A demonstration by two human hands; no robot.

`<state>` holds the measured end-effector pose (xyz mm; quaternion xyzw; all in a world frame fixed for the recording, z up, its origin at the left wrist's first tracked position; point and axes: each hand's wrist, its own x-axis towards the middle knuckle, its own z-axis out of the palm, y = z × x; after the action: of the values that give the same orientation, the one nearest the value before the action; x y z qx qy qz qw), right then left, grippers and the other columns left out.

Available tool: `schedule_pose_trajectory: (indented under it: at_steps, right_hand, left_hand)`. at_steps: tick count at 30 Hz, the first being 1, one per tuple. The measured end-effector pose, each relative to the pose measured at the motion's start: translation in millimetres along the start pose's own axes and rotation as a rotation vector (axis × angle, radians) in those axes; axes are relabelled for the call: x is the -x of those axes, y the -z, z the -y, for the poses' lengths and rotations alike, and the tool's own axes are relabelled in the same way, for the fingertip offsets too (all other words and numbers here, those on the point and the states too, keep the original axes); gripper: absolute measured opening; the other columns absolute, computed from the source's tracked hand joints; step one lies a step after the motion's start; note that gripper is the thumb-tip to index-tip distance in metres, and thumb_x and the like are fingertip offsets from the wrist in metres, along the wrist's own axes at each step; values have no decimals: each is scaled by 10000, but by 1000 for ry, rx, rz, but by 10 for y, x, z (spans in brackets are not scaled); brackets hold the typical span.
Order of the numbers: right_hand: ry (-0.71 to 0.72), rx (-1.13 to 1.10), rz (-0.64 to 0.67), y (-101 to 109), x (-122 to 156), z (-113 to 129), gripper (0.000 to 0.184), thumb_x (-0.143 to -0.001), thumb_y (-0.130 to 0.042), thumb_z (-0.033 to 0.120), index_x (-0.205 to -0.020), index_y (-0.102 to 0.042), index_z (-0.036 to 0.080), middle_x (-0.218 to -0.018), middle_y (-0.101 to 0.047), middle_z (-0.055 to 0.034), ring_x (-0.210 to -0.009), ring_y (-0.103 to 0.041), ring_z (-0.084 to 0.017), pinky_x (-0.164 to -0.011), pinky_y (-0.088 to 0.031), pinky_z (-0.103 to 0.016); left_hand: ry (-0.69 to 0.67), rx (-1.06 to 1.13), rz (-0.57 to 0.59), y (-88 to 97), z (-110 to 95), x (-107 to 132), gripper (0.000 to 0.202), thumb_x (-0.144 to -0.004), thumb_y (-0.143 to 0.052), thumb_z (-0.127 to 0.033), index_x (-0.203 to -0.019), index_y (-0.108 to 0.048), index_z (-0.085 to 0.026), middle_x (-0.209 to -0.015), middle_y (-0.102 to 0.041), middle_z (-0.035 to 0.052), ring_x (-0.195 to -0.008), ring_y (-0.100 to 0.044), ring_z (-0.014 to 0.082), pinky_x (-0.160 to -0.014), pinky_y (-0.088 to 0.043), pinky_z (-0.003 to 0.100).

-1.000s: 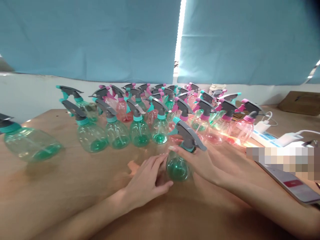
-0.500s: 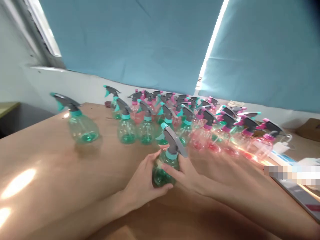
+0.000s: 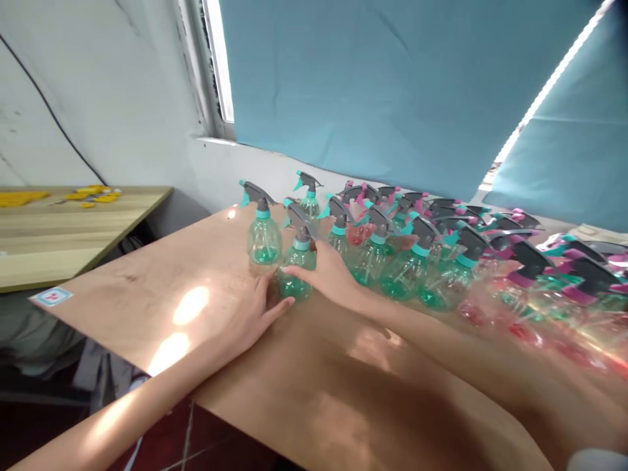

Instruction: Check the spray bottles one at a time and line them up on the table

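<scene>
A green spray bottle (image 3: 297, 286) with a grey trigger head and turquoise collar stands upright at the front left of the bottle group. My right hand (image 3: 330, 269) is closed around its right side, thumb across the front; its other fingers are partly hidden behind. At the bottle's lower left is my left hand (image 3: 250, 315), fingers and thumb spread apart, the thumb tip close to the base. Whether it touches the bottle I cannot tell. Just behind and left stands another green spray bottle (image 3: 264, 241), with some green showing at its bottom.
Several green spray bottles (image 3: 370, 258) and pink spray bottles (image 3: 527, 294) crowd the wooden table (image 3: 294, 386) to the right. A second table (image 3: 88, 229) holding yellow pieces (image 3: 95, 194) stands at left. Blue blinds (image 3: 353, 98) hang behind. A label (image 3: 52, 297) marks the table's left corner.
The view has turned left. Both hands have carried the green spray bottle from the table's front to beside the leftmost bottle. My left hand's fingers have loosened from around it.
</scene>
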<state>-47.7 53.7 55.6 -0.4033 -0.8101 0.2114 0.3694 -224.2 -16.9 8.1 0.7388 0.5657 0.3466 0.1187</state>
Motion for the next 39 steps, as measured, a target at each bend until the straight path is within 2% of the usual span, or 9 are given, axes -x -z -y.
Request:
schedule_pose_trajectory:
  at_steps: [4,9,14,20,29,32,34,37,39]
  right_hand:
    - [-65,43,-24,-85,-199,-39,602,-804,-693,414,-1260,-475,87,-1242,-593,-218,-1174,-566,-347,-964,-449,-483]
    - [-102,68,-27,-103,-321,-50,597,-817,-677,365,-1283,-458,64,-1231,-601,-242,-1177,-569,-378,-956,-443,-505]
    - [-131,48,-13,-112,-452,-29,659,-804,-688,298,-1366,-410,95,-1262,-605,-229,-1202,-566,-382,-976,-435,-518]
    - [-137,31,-12,-132,-562,-40,683,-815,-675,237,-1399,-375,44,-1341,-546,-254,-1260,-526,-360,-1032,-403,-472]
    - [-145,36,-16,-134,-582,-22,668,-822,-646,228,-1425,-377,125,-1444,-480,-217,-1334,-463,-335,-1068,-375,-504]
    - [-127,44,-8,-6,-376,34,710,-812,-675,280,-1439,-384,117,-1490,-435,-212,-1365,-431,-330,-1067,-393,-482]
    - [-102,48,10,169,-194,80,674,-810,-685,322,-1409,-449,122,-1450,-500,-185,-1305,-505,-315,-1024,-445,-443]
    - [-73,70,9,524,-23,152,324,-858,-638,331,-1120,-686,148,-1071,-746,-99,-904,-707,-229,-838,-532,-357]
    - [23,229,-147,750,-62,184,221,-901,-582,348,-967,-724,192,-894,-766,-41,-737,-694,-194,-777,-516,-345]
  left_hand:
    - [26,6,37,12,111,13,575,-961,-481,-455,-1437,-342,-165,-1384,-511,159,-1268,-500,337,-1041,-400,526]
    - [14,-13,53,-35,145,61,631,-984,-465,-401,-1506,-179,-194,-1448,-447,162,-1324,-442,326,-1073,-359,547]
    - [-18,-45,76,-43,145,83,537,-994,-476,-394,-1455,-263,-217,-1431,-456,151,-1310,-458,314,-1076,-368,534]
    - [-7,-63,100,-46,145,76,528,-999,-462,-422,-1444,-279,-205,-1393,-484,149,-1271,-491,315,-1052,-398,520]
    - [10,-61,109,-66,171,60,522,-997,-451,-462,-1431,-321,-202,-1348,-512,140,-1231,-516,318,-1018,-423,497]
    - [3,-56,105,-74,161,37,497,-999,-443,-446,-1413,-347,-187,-1315,-530,139,-1204,-530,314,-1007,-427,495]
    - [-4,-49,97,-81,151,17,468,-997,-439,-437,-1386,-379,-184,-1278,-548,136,-1172,-545,313,-993,-435,501]
    - [-21,-30,84,-105,132,-20,411,-992,-440,-434,-1331,-433,-202,-1245,-568,121,-1151,-560,308,-981,-445,498]
    - [-30,-14,78,-132,106,-50,374,-992,-440,-432,-1297,-457,-217,-1241,-578,110,-1154,-565,305,-984,-445,499]
